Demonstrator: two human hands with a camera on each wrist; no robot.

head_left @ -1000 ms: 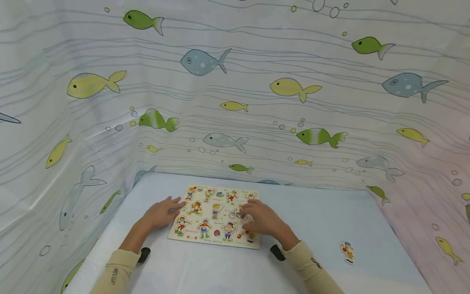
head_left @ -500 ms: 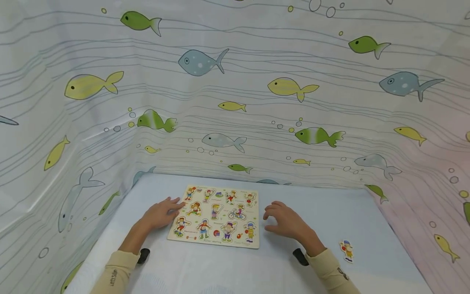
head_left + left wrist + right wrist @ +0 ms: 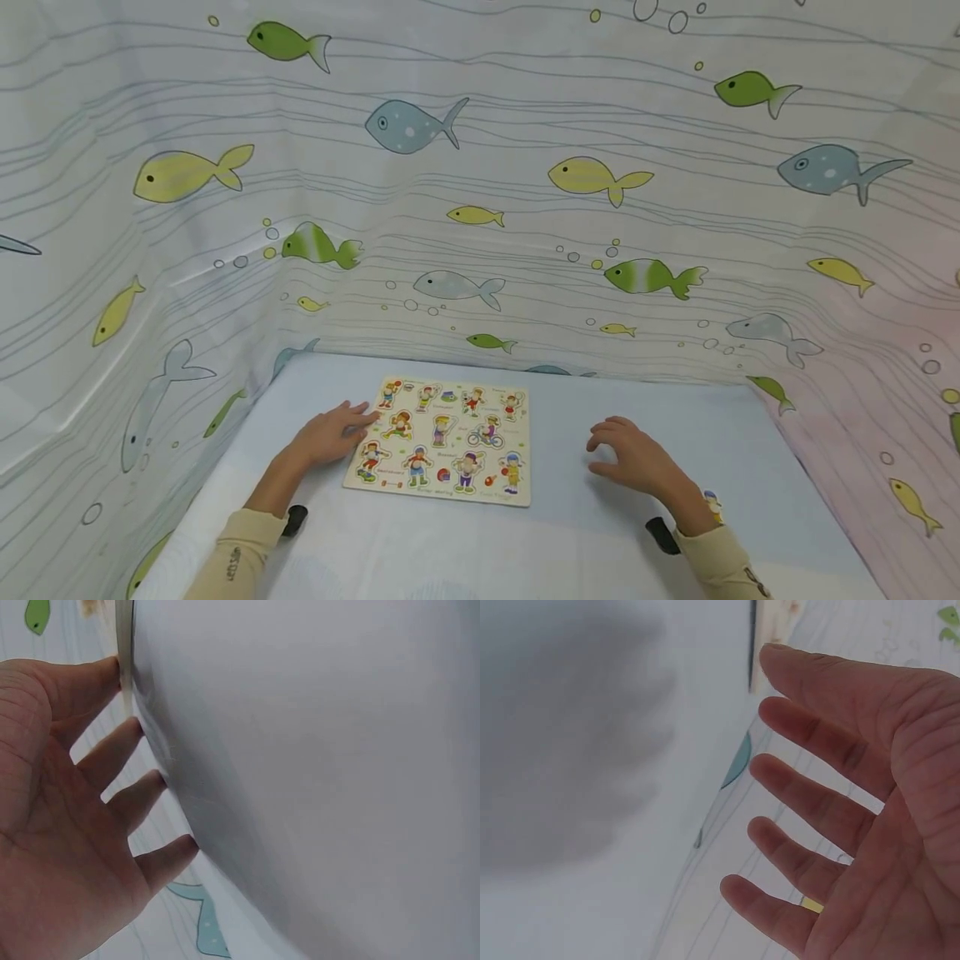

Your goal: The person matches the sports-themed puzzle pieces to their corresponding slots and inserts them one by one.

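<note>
A pale wooden puzzle board (image 3: 422,433) with several colourful sports-figure pieces lies flat on the table. My left hand (image 3: 326,437) rests at its left edge, fingers spread; in the left wrist view the thumb's tip is right at the board's side (image 3: 124,645) and the other fingertips reach the tabletop. Away to the board's right, my right hand (image 3: 633,458) hovers over the table with fingers loosely bent and nothing between them, as the right wrist view also shows of its fingers (image 3: 802,787). A loose figure piece (image 3: 712,502) in a blue cap is partly hidden by my right forearm.
The table (image 3: 450,558) has a pale blue-white cover. A fish-patterned curtain (image 3: 525,250) rises behind it and along both sides. A dark wrist-worn device (image 3: 663,536) sits beneath my right wrist, another (image 3: 295,521) at the left.
My right hand has lifted away from the board's right side and moved right, so its forearm now covers part of the loose piece. The left hand and the board have stayed put.
</note>
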